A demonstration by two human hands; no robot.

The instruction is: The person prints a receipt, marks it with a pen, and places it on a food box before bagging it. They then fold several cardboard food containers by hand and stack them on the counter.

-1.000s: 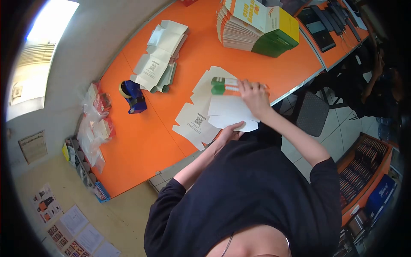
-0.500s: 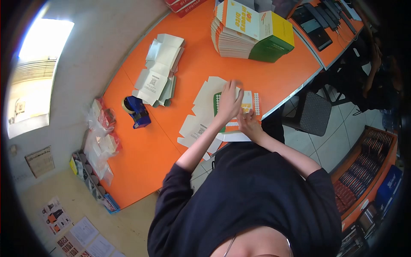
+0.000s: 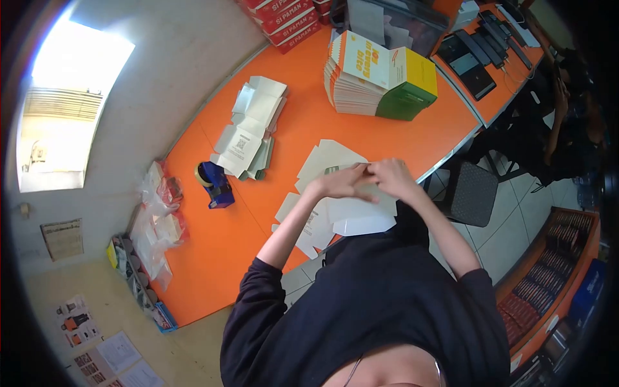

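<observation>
A partly folded cardboard box (image 3: 364, 214) lies at the table's front edge, with a plain white panel raised over its printed part. My left hand (image 3: 342, 182) rests over the box's upper edge, fingers stretched to the right and the thumb apart. Beside it, fingertips almost meeting, my right hand (image 3: 392, 179) has curled fingers gripping the same edge. Under and left of this box lie flat white box blanks (image 3: 327, 157), one with a printed code. The hands hide most of the folded edge.
Folded boxes in yellow, green and white (image 3: 407, 84) stand at the back. More blanks (image 3: 242, 145) lie left, near a blue tape dispenser (image 3: 218, 187). Red boxes (image 3: 284, 22) are stacked at the far edge. A grey stool (image 3: 474, 193) stands right; another person (image 3: 519, 138) is beyond.
The box's white panel has come up over the printed surface. My left hand has lowered and turned sideways; my right hand has moved up to the box's edge. The view has shifted slightly.
</observation>
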